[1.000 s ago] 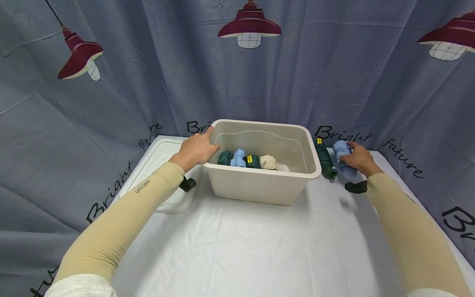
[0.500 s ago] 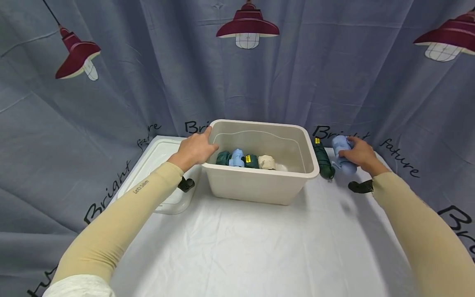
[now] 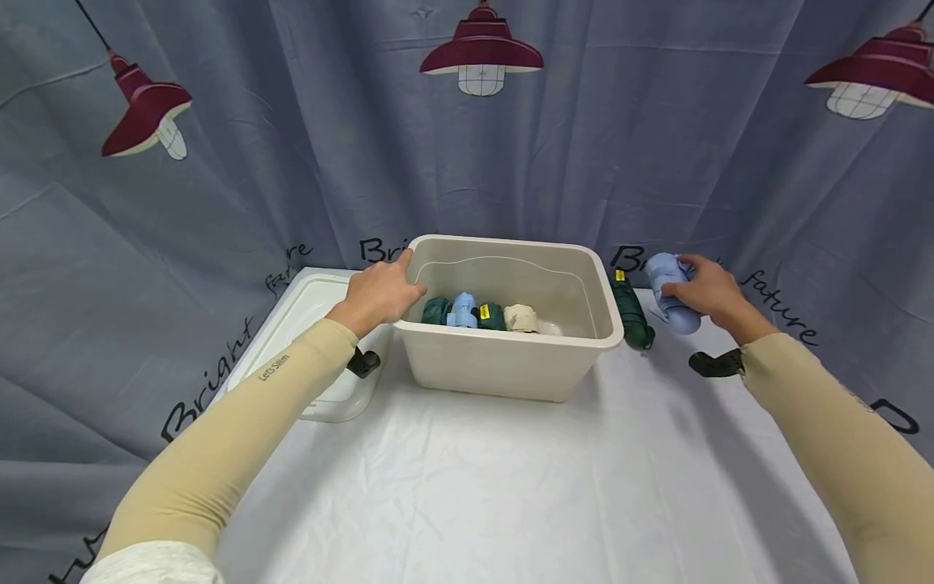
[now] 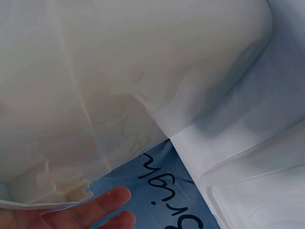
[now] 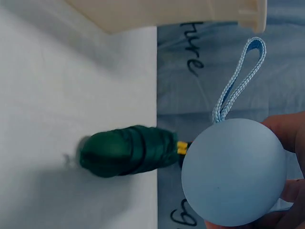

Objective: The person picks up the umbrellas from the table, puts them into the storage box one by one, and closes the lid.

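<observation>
My right hand [image 3: 711, 290] holds a light blue folding umbrella [image 3: 670, 294] raised at the right end of the table. In the right wrist view its round end cap [image 5: 233, 171] faces the camera, with a looped wrist strap [image 5: 239, 78] above it. A dark green folded umbrella [image 3: 631, 312] lies between that hand and the bin. My left hand [image 3: 383, 290] rests on the left rim of the off-white storage bin [image 3: 503, 361]; in the left wrist view its visible fingers [image 4: 97, 205] stretch straight out under the rim. Several rolled umbrellas stand inside the bin, green, blue [image 3: 463, 311] and cream [image 3: 521, 318].
A white lid [image 3: 321, 296] lies on the white table [image 3: 467, 487] to the left of the bin, partly behind my left forearm. A grey-blue curtain [image 3: 328, 162] with printed lamps and lettering hangs behind and beside the table.
My right hand has lifted the light blue umbrella up off the table beside the green one. My left hand stays on the bin's rim. The head view has shifted slightly.
</observation>
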`<state>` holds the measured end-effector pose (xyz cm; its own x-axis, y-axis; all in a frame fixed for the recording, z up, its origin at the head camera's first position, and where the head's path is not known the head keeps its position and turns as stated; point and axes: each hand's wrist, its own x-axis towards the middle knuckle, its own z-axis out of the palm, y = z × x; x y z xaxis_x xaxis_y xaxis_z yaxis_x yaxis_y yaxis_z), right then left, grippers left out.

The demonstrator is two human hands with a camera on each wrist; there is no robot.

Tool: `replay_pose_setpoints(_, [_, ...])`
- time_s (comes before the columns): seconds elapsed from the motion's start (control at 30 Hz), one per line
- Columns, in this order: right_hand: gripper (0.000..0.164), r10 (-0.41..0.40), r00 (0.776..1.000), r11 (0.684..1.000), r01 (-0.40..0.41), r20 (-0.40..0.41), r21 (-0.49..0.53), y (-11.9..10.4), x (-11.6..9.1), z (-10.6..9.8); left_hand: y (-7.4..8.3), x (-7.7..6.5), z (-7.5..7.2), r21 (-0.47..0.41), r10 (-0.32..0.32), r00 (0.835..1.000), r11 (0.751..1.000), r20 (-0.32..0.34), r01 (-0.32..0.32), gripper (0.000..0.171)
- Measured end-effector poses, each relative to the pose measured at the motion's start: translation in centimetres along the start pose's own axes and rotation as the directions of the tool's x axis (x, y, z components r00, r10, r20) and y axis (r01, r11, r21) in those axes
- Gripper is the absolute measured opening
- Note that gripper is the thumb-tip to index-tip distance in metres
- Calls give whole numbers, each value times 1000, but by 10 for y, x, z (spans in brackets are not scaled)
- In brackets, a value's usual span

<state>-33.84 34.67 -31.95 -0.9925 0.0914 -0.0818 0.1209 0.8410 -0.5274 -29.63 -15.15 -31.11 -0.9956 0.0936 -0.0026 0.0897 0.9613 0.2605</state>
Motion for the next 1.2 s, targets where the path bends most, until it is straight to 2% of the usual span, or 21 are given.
replay_pose_setpoints(0.57, [83,-61,998,998,61,18,-11,-39,-25,-15,-2,1,-2,-18,5,1000,1000,-1,-5,80])
replay_pose_setpoints(0.8, [83,-103,993,995,103,56,-9,-52,-34,-19,-2,2,-1,-20,7,1000,1000,-1,-7,79])
replay_pose_setpoints(1.2, [84,-123,987,992,124,98,-1,-72,-47,-21,-1,1,1,-27,6,1000,1000,-4,-6,80])
